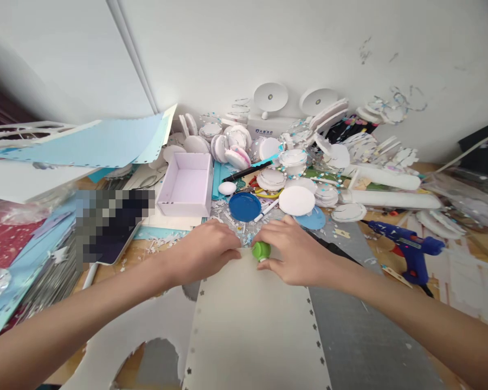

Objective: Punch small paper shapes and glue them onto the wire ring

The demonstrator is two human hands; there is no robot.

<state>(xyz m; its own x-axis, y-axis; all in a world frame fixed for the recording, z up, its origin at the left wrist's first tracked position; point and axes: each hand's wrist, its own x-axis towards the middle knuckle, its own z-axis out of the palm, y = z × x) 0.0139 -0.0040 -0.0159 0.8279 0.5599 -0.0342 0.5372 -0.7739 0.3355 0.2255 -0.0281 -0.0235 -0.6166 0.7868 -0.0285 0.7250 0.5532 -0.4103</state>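
Head view: right hand [295,252], fingers closed round green punch [261,251] at far edge of white sheet [260,330]; left hand [211,246] pinches same edge, just beside. Slack left grip could let sheet skew or tear.

You see a smooth green plastic punch [262,250], a smooth, matt paper sheet [256,330], a blue plastic glue gun [415,247] and a wood-look table [148,250].

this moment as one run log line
left hand: at far edge of pale sheet; right hand: gripping green punch; sheet: holes along both sides
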